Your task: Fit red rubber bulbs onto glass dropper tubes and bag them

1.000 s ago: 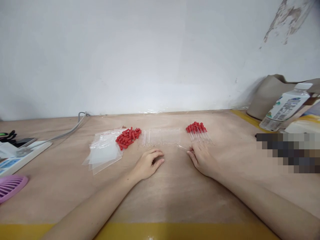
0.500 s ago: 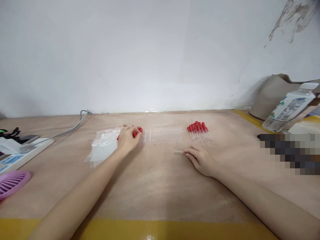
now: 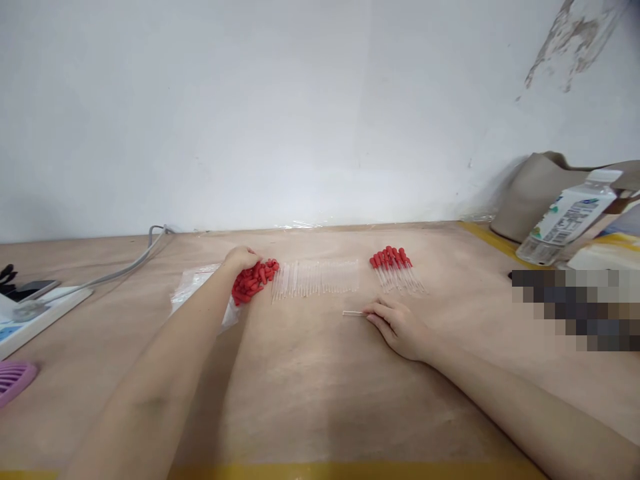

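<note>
My right hand (image 3: 400, 328) pinches a thin clear glass tube (image 3: 353, 313) between thumb and fingers, just above the table, with one end pointing left. My left hand (image 3: 243, 257) is at the back edge of a pile of small red rubber bulbs (image 3: 249, 285). Its fingers look drawn together at the bulbs; what lies between them is hidden. Beside the pile, a row of clear glass tubes (image 3: 316, 277) lies side by side. Right of that row is a group of droppers (image 3: 393, 263), glass tubes with red bulbs fitted on one end.
Clear plastic bags (image 3: 193, 283) lie under and left of the pile. A power strip (image 3: 60, 307) with a grey cable and a pink slatted object (image 3: 17, 381) are at left. A plastic bottle (image 3: 567, 220) and a grey-brown container (image 3: 523, 193) stand at right, before the wall.
My left hand has moved back and slightly left, uncovering more of the red bulb pile. My right hand keeps its hold on the glass tube. The view has shifted slightly.
</note>
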`<move>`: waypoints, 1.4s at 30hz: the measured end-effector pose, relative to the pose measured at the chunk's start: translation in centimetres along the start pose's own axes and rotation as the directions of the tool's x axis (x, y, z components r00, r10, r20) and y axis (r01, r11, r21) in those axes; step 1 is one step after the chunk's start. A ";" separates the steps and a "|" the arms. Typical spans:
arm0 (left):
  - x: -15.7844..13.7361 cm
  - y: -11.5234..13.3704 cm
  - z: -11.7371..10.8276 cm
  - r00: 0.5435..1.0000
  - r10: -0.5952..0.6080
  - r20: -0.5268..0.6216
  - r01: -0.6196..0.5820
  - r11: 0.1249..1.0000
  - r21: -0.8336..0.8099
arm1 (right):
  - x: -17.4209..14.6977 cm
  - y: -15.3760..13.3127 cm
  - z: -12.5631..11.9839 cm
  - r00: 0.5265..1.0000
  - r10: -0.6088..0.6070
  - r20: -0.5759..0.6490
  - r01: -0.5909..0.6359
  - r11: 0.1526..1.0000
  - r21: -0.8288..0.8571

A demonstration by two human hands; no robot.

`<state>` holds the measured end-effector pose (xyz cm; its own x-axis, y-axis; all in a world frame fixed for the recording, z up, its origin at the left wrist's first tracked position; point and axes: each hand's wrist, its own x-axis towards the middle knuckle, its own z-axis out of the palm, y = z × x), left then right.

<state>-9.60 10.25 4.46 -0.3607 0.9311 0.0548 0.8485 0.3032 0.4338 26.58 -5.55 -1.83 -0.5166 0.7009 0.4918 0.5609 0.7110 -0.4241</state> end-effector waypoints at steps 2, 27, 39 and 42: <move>0.1 0.0 -0.1 1.000 -0.011 -0.006 0.011 0.999 -0.044 | 0.0 0.0 0.0 1.000 0.004 0.002 -0.004 1.000 -0.001; -18.5 2.1 4.8 0.711 0.701 -0.064 -0.661 0.634 -0.402 | 3.4 -1.7 1.7 0.990 0.101 -0.101 -0.088 0.989 0.121; -18.9 2.2 5.1 0.682 0.725 -0.098 -0.681 0.579 -0.448 | 3.5 -2.6 2.0 0.998 0.012 -0.057 -0.004 0.991 0.130; -19.1 2.3 5.1 0.681 0.720 -0.132 -0.682 0.560 -0.470 | 3.5 -2.4 1.8 0.999 -0.007 -0.046 0.013 0.989 0.148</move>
<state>1.21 -5.79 -0.22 0.3140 0.8259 0.4684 0.5388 -0.5612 0.6283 22.24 -4.70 -0.41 -0.4900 0.6929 0.5289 0.4523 0.7208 -0.5252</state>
